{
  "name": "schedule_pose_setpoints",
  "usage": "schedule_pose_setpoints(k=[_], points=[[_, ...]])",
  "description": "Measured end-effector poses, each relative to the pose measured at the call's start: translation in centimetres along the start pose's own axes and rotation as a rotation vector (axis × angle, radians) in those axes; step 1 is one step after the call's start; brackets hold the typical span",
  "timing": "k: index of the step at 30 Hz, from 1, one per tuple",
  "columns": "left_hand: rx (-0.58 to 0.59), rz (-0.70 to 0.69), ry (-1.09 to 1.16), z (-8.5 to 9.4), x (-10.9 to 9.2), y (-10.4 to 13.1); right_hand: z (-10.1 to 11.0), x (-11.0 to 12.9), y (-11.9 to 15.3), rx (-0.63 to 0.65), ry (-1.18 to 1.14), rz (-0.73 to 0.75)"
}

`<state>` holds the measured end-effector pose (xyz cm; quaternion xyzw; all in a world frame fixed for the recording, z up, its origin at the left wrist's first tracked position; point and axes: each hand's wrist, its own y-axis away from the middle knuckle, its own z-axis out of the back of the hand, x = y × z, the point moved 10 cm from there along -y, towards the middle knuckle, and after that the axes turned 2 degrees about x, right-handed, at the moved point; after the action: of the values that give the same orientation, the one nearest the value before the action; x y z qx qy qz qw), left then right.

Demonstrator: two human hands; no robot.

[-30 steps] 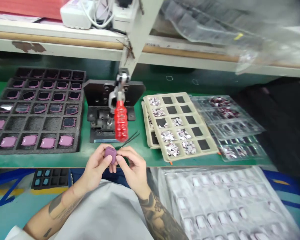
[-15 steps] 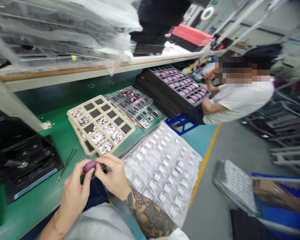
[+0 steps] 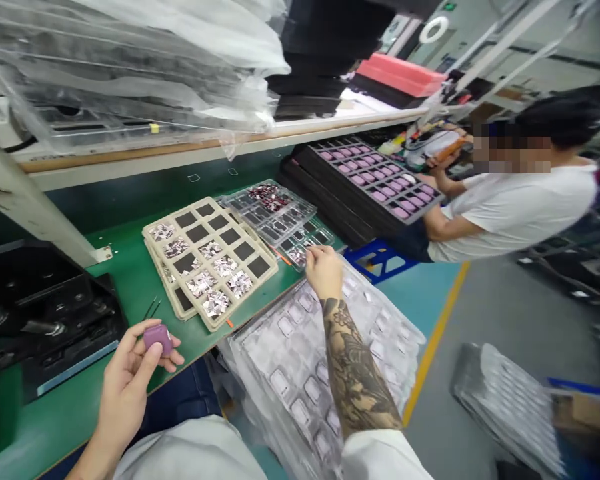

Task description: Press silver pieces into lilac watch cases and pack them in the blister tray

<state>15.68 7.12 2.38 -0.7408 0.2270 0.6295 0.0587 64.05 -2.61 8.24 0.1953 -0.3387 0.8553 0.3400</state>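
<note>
A small purple rounded case (image 3: 159,339) with a pale spot on its right edge is held between the thumb and fingers of my left hand (image 3: 130,367), above the green bench. My right hand (image 3: 325,270) reaches away to the near corner of a clear plastic tray (image 3: 316,235). Its fingers are bent together beside a compartment of small shiny pieces (image 3: 297,256); their tips are partly hidden, and anything in them cannot be made out. Left of that tray lies a beige tray (image 3: 211,263) with small silvery pieces in several compartments.
Tweezers (image 3: 153,308) lie beyond my left hand, near a black fixture (image 3: 70,333). Under my right forearm is a stack of translucent blister trays (image 3: 265,340). Black trays of purple cases (image 3: 325,180) stand farther back, beside a seated co-worker (image 3: 510,200). A loaded shelf (image 3: 180,152) overhangs the bench.
My right hand has let go of the purple case and moved forward and right to the clear tray. My left hand has shifted left and turned the case. The view has swung slightly.
</note>
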Motion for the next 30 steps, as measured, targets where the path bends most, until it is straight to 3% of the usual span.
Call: schedule_pose_setpoints(k=[3, 5, 9, 11, 14, 18, 21, 23, 26, 30], points=[[-0.081, 0.05, 0.069, 1.9, 1.0, 0.8, -1.2, 2.9, 1.4, 0.01, -0.015, 0.094], [-0.109, 0.07, 0.087, 2.9, 1.6, 1.1, -2.7, 6.9, 2.8, 0.069, -0.073, 0.213], [-0.058, 0.068, 0.073, 3.0, 2.0, 1.1, -8.0, 17.5, 5.3, 0.405, -0.16, 0.595], [-0.058, 0.06, 0.069, 2.9, 1.6, 1.4, -11.2, 20.9, 5.7, 0.577, -0.068, 0.697], [-0.103, 0.047, 0.076, 3.3, 0.7, 2.3, -15.1, 22.9, 4.8, 0.722, 0.053, 0.726], [-0.163, 0.043, 0.079, 5.3, 0.3, 3.5, -17.7, 23.1, 3.4, 0.773, 0.073, 0.723], [-0.179, 0.045, 0.096, 7.1, 0.8, 3.7, -17.7, 22.9, 2.9, 0.75, 0.052, 0.711], [-0.172, 0.049, 0.136, 7.9, 1.1, 3.4, -16.4, 23.2, 2.9, 0.698, 0.022, 0.695], [-0.151, 0.071, 0.27, 8.1, 1.2, 2.7, -13.2, 24.3, 4.3, 0.597, -0.054, 0.665], [-0.046, 0.08, 0.48, 6.9, 0.7, 1.5, -8.4, 26.7, 8.5, 0.454, -0.364, 0.543]])
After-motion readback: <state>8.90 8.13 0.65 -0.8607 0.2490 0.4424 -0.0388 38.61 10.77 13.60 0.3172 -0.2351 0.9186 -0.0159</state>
